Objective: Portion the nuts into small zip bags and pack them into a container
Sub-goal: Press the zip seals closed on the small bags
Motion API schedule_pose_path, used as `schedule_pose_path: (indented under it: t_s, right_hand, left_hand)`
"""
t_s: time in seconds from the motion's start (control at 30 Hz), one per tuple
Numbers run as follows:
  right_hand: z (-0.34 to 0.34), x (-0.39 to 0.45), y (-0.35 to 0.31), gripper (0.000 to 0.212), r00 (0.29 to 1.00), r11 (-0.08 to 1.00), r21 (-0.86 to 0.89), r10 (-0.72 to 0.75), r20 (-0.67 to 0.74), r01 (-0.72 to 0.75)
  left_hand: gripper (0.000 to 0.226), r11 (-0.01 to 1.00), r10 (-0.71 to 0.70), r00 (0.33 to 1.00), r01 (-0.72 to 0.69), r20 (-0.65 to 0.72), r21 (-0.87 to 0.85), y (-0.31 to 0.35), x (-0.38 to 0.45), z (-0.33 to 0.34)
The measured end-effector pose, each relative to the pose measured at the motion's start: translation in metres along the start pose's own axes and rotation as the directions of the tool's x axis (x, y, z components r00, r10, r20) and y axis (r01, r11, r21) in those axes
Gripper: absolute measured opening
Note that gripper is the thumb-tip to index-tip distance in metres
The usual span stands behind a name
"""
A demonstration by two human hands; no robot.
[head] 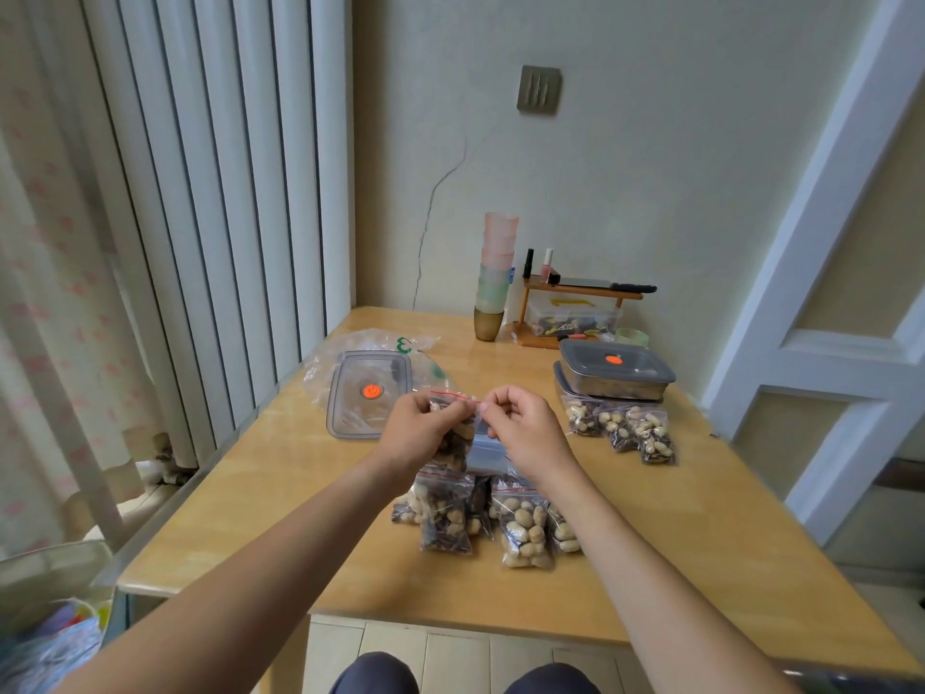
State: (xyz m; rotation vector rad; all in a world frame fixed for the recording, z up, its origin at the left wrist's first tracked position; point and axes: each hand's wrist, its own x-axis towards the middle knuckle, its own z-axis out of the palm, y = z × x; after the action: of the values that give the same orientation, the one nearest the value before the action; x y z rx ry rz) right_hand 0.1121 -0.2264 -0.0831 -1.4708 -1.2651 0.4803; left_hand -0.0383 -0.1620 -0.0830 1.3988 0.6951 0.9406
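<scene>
Above a wooden table (650,543), the left hand (420,433) and right hand (525,428) pinch the red-striped top of a zip bag (458,428) of nuts, held up between them. Filled bags (485,518) lie just nearer than the held bag, three more (623,425) to its right beside stacked containers (615,375); a lid (368,393) lies to its left.

Left hand (418,429) and right hand (520,429) pinch the red-striped top of a nut-filled zip bag (458,433) above the wooden table (250,518) (more filled bags (480,515) lie below)
</scene>
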Motion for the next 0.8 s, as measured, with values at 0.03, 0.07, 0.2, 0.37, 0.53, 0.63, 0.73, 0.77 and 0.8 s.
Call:
schedule_pose_path:
  t_s: [0.03, 0.07, 0.2, 0.37, 0.53, 0.63, 0.73, 0.77, 0.8]
  right_hand:
    - [-0.0001, -0.0002, -0.0008, 0.009, 1.0, 0.999, 0.032, 0.006, 0.008, -0.006]
    - [-0.0003, -0.0002, -0.0012, 0.007, 1.0, 0.998, 0.056, 0.009, 0.019, -0.01]
    - [-0.0035, 0.0011, -0.0015, 0.011, 1.0, 0.998, -0.06, -0.028, 0.003, 0.029]
    - [-0.0034, 0.0011, -0.001, 0.012, 1.0, 0.975, -0.22, -0.024, -0.014, 0.02]
    - [-0.0032, -0.0003, -0.0004, 0.014, 0.999, 0.976, -0.22, -0.02, -0.036, 0.011]
    - [-0.0037, -0.0009, -0.0022, 0.009, 1.0, 0.994, -0.106, -0.013, -0.013, 0.011]
    - [-0.0053, -0.0007, -0.0044, 0.01, 0.998, 0.991, -0.12, -0.067, -0.004, 0.066]
    - [-0.0056, -0.0002, -0.0048, 0.011, 0.997, 0.985, -0.156, -0.076, -0.007, 0.074]
    - [-0.0058, 0.0004, -0.0052, 0.013, 0.997, 0.979, -0.191, -0.078, -0.007, 0.075]
  left_hand:
    - [0.013, 1.0, 0.004, 1.0, -0.004, 0.002, -0.001, 0.0003, 0.0004, -0.0007]
    - [0.014, 1.0, 0.011, 1.0, -0.012, 0.009, 0.007, 0.0005, 0.001, -0.0015]
    - [0.015, 1.0, 0.024, 0.999, -0.025, 0.049, 0.009, 0.0002, 0.0002, -0.0035]
    - [0.022, 1.0, 0.007, 1.0, -0.007, -0.01, 0.0, -0.0052, 0.0018, -0.0064]
    - [0.017, 0.999, 0.047, 0.998, -0.046, -0.046, 0.021, -0.0051, 0.0048, -0.0064]
    - [0.015, 0.997, 0.078, 0.996, -0.077, -0.04, 0.032, -0.004, 0.0073, -0.0069]
    - [0.014, 0.994, 0.099, 0.995, -0.098, 0.0, 0.043, -0.0031, 0.0077, -0.0082]
    - [0.015, 0.994, 0.102, 0.995, -0.103, 0.015, 0.049, -0.0029, 0.0071, -0.0083]
    - [0.015, 0.992, 0.107, 0.994, -0.108, 0.029, 0.062, -0.0032, 0.0064, -0.0084]
